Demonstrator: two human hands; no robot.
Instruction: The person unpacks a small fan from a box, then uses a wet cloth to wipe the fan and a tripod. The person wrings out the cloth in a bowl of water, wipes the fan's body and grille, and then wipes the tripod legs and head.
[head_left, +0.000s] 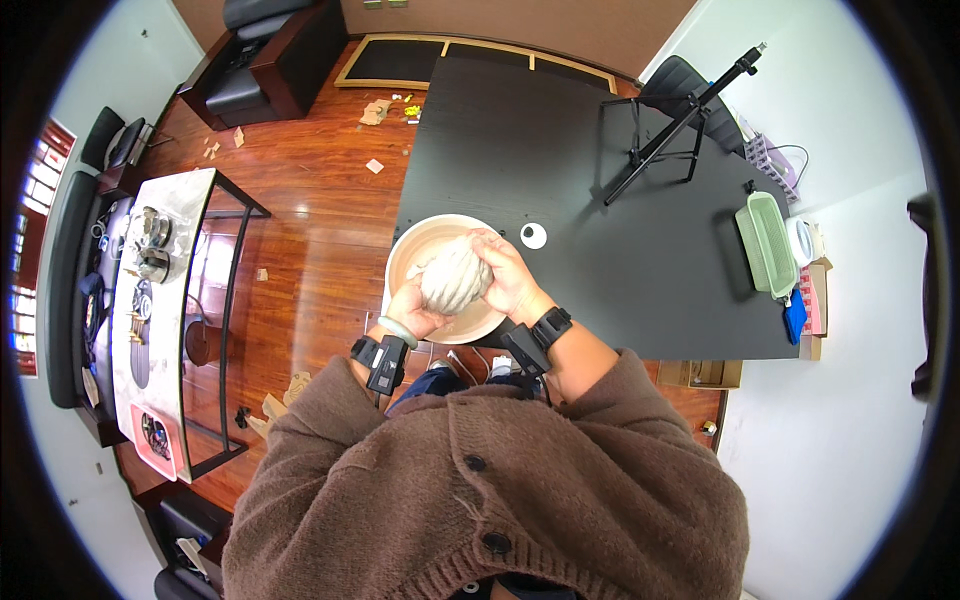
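Both my hands hold a balled-up bundle of off-white twisted cloth or yarn (456, 276); the picture does not settle which. My left hand (417, 307) cups it from the lower left, a pale bangle at the wrist. From the right, my right hand (510, 271) grips it, the fingers bent over its upper edge. Beneath the bundle is a round cream basin (409, 234) at the dark table's near left corner. Whether water stands in it I cannot tell. Right beside the basin lies a small white disc (533, 235) with a dark spot.
A black tripod (660, 142) lies across the dark table (510, 150). At the table's right edge are a green basket (766, 244) and a blue item (796, 318). To the left, a marble-topped table (169, 322) holds metal pots and a pink tray (154, 442). Cardboard scraps (375, 112) litter the wooden floor.
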